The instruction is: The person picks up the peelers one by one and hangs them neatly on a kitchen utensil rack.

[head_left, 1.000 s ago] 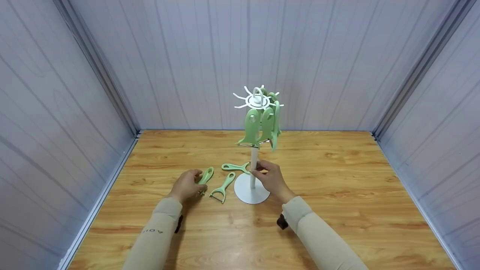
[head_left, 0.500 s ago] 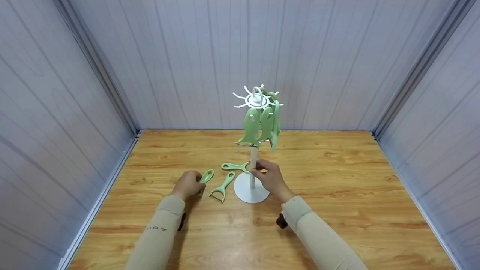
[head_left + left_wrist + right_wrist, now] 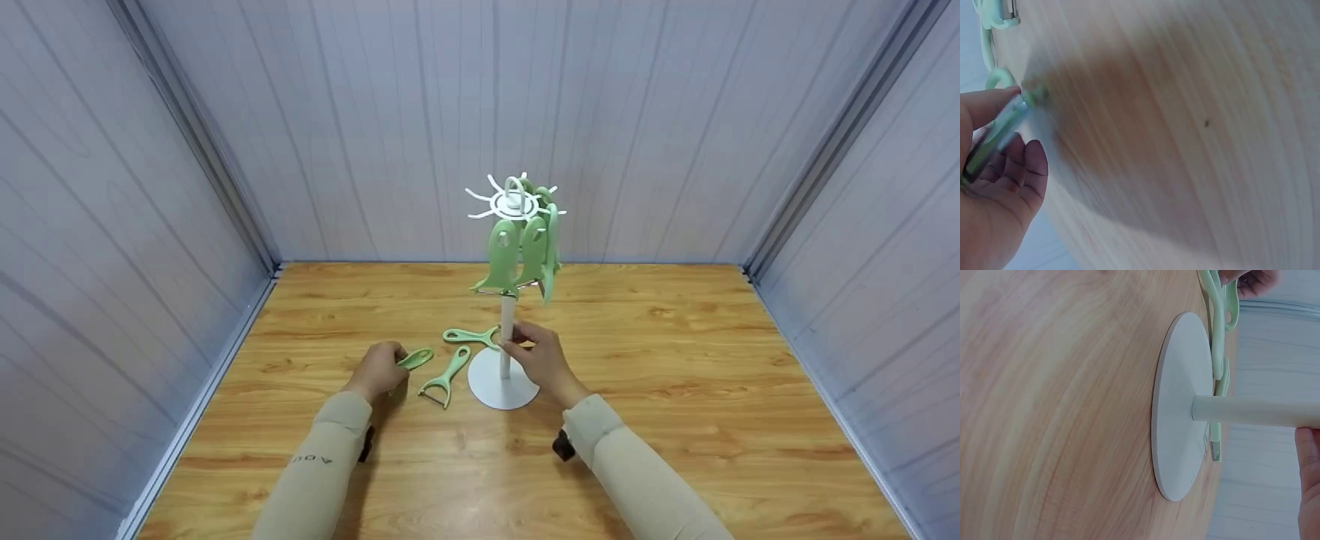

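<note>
My left hand [image 3: 379,371] pinches a green Y-shaped peeler [image 3: 417,358], its looped handle pointing right and its blade end hidden in the head view. In the left wrist view this peeler [image 3: 1009,119] lies between thumb and fingers, a little blurred. With thumb and fingers, my right hand [image 3: 546,361] grips the white pole [image 3: 505,366] of an upright rack, low down above its round base [image 3: 1179,416]. Several green peelers [image 3: 503,259] hang from hooks on the rack's front and right side. The hooks [image 3: 480,195] at its left carry nothing.
Two more green peelers lie on the wooden table [image 3: 675,360] left of the rack: one peeler [image 3: 456,364] slanting, another peeler [image 3: 466,335] reaching behind the pole. Pale panel walls [image 3: 375,135] enclose the table at the back and both sides.
The peeler at my left hand has turned, its handle end swinging rightward and toward me, while the hand has shifted slightly. My right hand keeps its grip on the pole.
</note>
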A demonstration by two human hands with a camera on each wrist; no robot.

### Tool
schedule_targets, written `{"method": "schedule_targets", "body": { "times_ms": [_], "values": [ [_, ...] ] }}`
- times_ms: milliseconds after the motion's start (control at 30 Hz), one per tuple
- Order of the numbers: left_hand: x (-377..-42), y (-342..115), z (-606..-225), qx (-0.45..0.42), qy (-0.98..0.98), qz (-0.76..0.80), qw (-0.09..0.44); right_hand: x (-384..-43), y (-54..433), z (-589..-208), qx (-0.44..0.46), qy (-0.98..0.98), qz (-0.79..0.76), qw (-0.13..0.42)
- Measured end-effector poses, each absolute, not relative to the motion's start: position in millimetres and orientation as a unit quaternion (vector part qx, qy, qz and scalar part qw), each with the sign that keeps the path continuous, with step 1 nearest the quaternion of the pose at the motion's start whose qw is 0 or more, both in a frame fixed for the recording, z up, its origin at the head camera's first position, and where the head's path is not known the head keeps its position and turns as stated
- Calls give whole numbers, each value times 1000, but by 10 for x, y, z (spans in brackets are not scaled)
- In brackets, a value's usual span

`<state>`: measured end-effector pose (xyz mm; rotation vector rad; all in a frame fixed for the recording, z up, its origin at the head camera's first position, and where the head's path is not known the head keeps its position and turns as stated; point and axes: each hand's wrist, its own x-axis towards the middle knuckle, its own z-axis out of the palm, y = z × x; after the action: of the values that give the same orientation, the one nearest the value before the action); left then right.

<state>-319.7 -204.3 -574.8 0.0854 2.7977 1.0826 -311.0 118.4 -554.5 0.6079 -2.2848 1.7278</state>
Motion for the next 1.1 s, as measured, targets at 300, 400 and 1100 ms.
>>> {"method": "schedule_targets", "body": {
  "times_ms": [300,400,1100],
  "values": [
    [-3165,-1994,-5664,38,926,373,49,-3115,1184,-5561,211,-769,593,112],
    [-3159,-1966,-5631,38,919,390,46,-3113,1183,-5552,209,-770,593,110],
    [-3179,-1832,-5450,54,877,478,-20,-3112,1192,-5570,206,-777,584,108]
  ]
}}
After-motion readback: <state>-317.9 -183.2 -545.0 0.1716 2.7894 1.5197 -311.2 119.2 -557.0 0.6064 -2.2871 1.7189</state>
